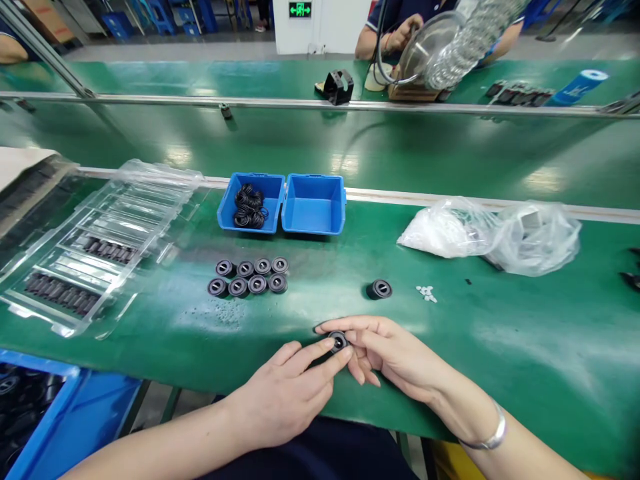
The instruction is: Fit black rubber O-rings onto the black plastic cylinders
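Near the front edge of the green bench, a round black part with a ringed top is held between my two hands. My left hand closes on it from the left, fingertips on its top and side. From the right, my right hand pinches its rim, with the lower fingers loosely curled. Both hands hide most of its body. A like black cylinder with a slotted top lies just beyond, beside a few small white pieces. Several more slotted black cylinders stand in two rows to the left.
A blue bin holds black rings; another blue bin adjoins it. Clear plastic trays with dark parts lie left. Plastic bags sit right. A blue crate is lower left. Across the conveyor a co-worker's hand shows.
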Demonstrator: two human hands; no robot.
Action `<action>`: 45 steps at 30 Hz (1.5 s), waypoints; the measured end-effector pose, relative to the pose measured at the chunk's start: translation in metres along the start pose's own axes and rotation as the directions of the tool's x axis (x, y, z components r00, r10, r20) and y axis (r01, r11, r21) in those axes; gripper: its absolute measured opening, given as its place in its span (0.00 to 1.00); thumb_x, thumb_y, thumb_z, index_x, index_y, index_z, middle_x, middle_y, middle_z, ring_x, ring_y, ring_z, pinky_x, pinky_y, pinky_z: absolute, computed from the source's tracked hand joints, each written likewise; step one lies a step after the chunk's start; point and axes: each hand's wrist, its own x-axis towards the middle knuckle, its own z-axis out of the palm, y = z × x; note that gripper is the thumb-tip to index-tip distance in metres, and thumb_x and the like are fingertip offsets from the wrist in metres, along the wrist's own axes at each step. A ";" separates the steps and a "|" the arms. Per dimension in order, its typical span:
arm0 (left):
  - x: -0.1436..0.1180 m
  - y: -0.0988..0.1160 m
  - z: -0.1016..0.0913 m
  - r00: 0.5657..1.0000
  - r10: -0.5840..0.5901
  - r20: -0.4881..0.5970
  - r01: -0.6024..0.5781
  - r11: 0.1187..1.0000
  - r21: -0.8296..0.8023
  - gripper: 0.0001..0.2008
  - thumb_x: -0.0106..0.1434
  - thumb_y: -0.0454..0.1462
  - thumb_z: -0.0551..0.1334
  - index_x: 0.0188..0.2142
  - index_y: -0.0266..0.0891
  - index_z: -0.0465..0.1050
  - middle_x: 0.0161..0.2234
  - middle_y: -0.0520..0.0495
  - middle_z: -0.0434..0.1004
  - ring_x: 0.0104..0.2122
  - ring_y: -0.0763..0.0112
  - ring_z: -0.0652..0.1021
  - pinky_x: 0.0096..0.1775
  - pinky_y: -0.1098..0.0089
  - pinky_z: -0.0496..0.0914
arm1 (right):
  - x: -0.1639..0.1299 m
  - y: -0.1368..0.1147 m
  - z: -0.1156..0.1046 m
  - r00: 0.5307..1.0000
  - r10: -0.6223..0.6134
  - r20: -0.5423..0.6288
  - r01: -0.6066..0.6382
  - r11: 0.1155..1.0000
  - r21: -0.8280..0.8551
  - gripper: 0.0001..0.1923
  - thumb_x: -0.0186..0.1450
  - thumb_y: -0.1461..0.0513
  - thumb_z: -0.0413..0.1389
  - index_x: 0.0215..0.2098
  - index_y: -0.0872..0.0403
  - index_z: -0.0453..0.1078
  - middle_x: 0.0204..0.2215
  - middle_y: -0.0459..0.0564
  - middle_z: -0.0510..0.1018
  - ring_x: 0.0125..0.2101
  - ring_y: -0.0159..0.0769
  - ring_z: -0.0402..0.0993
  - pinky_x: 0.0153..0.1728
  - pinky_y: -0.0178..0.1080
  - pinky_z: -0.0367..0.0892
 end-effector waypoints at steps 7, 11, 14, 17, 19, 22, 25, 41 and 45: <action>0.002 0.001 0.000 1.000 -0.003 0.006 0.003 0.999 -0.048 0.11 0.68 0.33 0.53 0.41 0.39 0.74 0.64 0.48 0.60 0.64 0.53 0.57 0.48 0.59 0.57 | 0.000 -0.002 -0.002 0.999 0.020 0.030 -0.021 0.999 0.027 0.20 0.64 0.58 0.57 0.53 0.58 0.72 0.21 0.49 0.74 0.22 0.31 0.72 0.18 0.29 0.62; 0.001 0.000 0.001 1.000 0.005 0.005 -0.005 0.999 -0.051 0.10 0.68 0.33 0.54 0.42 0.39 0.74 0.65 0.46 0.59 0.64 0.52 0.57 0.50 0.60 0.57 | 0.000 -0.002 -0.002 0.999 0.022 0.037 -0.023 0.999 0.022 0.20 0.65 0.58 0.56 0.54 0.58 0.71 0.22 0.49 0.75 0.23 0.32 0.73 0.18 0.29 0.62; -0.002 -0.005 -0.001 0.999 0.045 0.003 -0.044 0.995 -0.089 0.10 0.68 0.33 0.53 0.42 0.37 0.74 0.65 0.43 0.59 0.65 0.51 0.56 0.53 0.58 0.57 | 0.000 -0.002 -0.001 0.999 0.016 0.036 -0.017 0.999 0.028 0.20 0.66 0.58 0.56 0.54 0.58 0.71 0.22 0.50 0.75 0.23 0.32 0.74 0.18 0.28 0.62; -0.003 -0.009 -0.002 0.997 0.071 0.013 -0.070 0.992 -0.102 0.11 0.68 0.32 0.52 0.43 0.37 0.73 0.65 0.44 0.58 0.65 0.54 0.56 0.54 0.58 0.57 | 0.000 -0.003 -0.001 0.999 0.013 0.037 -0.014 0.999 0.034 0.20 0.66 0.59 0.56 0.54 0.58 0.71 0.22 0.50 0.76 0.23 0.31 0.74 0.18 0.28 0.63; -0.004 -0.009 -0.002 0.998 0.060 0.025 -0.057 0.995 -0.087 0.11 0.69 0.33 0.52 0.43 0.38 0.73 0.66 0.46 0.58 0.65 0.56 0.57 0.52 0.59 0.58 | 0.000 -0.002 -0.001 0.999 0.011 0.040 -0.012 0.999 0.041 0.20 0.66 0.58 0.56 0.53 0.59 0.71 0.23 0.50 0.76 0.23 0.32 0.74 0.19 0.28 0.64; -0.003 -0.005 0.001 0.999 0.027 0.031 -0.025 0.997 -0.067 0.11 0.69 0.33 0.52 0.43 0.39 0.73 0.66 0.47 0.57 0.64 0.57 0.58 0.51 0.59 0.58 | 0.001 -0.002 -0.001 0.999 0.007 0.040 -0.009 0.999 0.050 0.21 0.67 0.56 0.56 0.54 0.58 0.71 0.24 0.50 0.76 0.24 0.31 0.74 0.19 0.29 0.65; 0.000 -0.003 0.003 1.000 0.009 0.029 -0.007 0.998 -0.068 0.11 0.70 0.34 0.52 0.43 0.39 0.73 0.66 0.48 0.57 0.64 0.57 0.59 0.51 0.59 0.58 | 0.001 -0.001 0.001 1.000 0.002 0.027 -0.003 0.999 0.036 0.22 0.67 0.54 0.57 0.54 0.58 0.70 0.23 0.49 0.75 0.23 0.31 0.74 0.19 0.28 0.65; 0.005 -0.005 -0.001 0.998 0.020 0.063 -0.016 0.997 -0.071 0.11 0.69 0.35 0.53 0.42 0.38 0.74 0.66 0.45 0.56 0.64 0.50 0.57 0.50 0.58 0.60 | 0.005 0.000 0.007 0.997 -0.018 -0.070 0.016 1.000 -0.020 0.21 0.66 0.51 0.56 0.50 0.57 0.72 0.18 0.45 0.73 0.19 0.29 0.72 0.16 0.27 0.63; 0.004 -0.006 0.002 0.996 0.020 0.083 -0.013 0.997 -0.076 0.10 0.69 0.35 0.53 0.42 0.38 0.74 0.67 0.47 0.54 0.64 0.50 0.56 0.49 0.59 0.60 | 0.005 0.001 0.005 0.999 -0.026 -0.041 0.026 1.000 0.000 0.20 0.67 0.53 0.56 0.50 0.58 0.72 0.19 0.46 0.74 0.19 0.30 0.73 0.16 0.27 0.64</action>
